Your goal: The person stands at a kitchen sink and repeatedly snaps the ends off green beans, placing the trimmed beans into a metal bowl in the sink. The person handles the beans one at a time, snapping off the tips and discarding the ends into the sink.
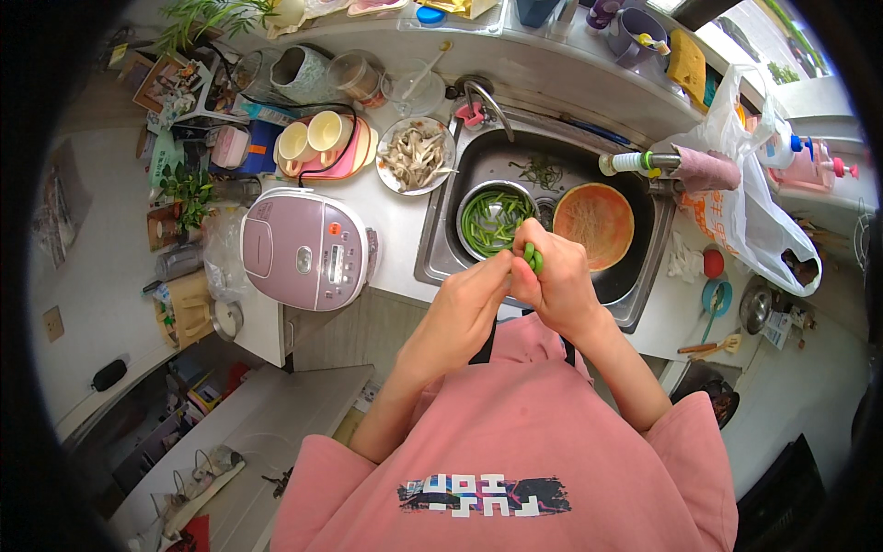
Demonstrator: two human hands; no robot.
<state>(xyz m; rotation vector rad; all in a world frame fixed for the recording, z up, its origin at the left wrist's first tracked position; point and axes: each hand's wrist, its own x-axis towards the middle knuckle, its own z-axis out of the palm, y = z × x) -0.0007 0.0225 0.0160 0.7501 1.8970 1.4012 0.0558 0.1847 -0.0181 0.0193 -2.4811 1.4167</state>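
Both my hands meet above the near edge of the steel sink (431,255). My right hand (555,276) is closed around a few green bean pods (533,257), whose ends poke out between the fingers. Touching it, my left hand (462,310) has its fingertips together; whether it pinches part of the pods is hidden. Just beyond the hands, a metal bowl (461,240) holds cut green bean pieces (483,217) in water. To its right in the sink sits an orange bowl (624,228) with thin pale strands in liquid. Green trimmings (540,172) lie on the sink bottom.
A plate of torn mushrooms (414,155) stands left of the sink, with a pink rice cooker (303,252) nearer. The faucet (493,103) arches over the back rim. Two yellow cups (328,131) stand on a tray. A white plastic bag (752,200) hangs at the right.
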